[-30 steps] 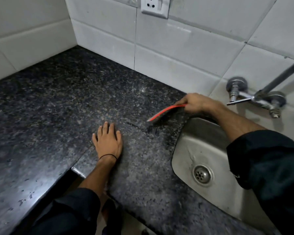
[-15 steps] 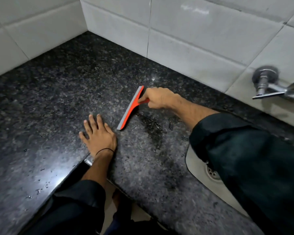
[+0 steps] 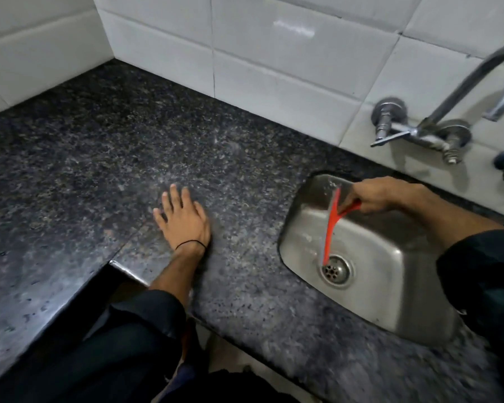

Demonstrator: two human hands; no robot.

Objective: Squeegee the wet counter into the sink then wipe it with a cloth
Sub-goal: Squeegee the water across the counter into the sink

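The red squeegee (image 3: 330, 228) hung over the steel sink (image 3: 396, 289), its long blade bar running from about 12 o'clock down to 6 o'clock, with a grey rubber strip along the side facing 9 o'clock. Its lower tip sat just above the drain (image 3: 335, 271); whether it touched the metal could not be told. The short red handle branched off toward 2 o'clock, where the right hand (image 3: 374, 196) gripped it with curled fingers, the forearm reaching in from 4 o'clock out of a dark sleeve (image 3: 483, 274). The sink was set into the dark speckled granite table (image 3: 99, 170), toward the 3 o'clock side of the view, and its basin showed a few wet glints near the 11 o'clock corner. At 9 o'clock from the sink, well apart from it, the left hand (image 3: 184, 219) lay palm down on the table with straight, slightly spread fingers pointing to 12 o'clock, holding nothing. A thin black band (image 3: 191, 243) circled that wrist, and its arm came up from 6 o'clock in a second dark sleeve (image 3: 146, 324). At 1 o'clock from the sink a chrome faucet (image 3: 437, 123) stood out from the white tiled wall (image 3: 274, 53), its spout curving toward 3 o'clock. The wall ran along the table's 12 o'clock edge and turned a corner at 10 o'clock.
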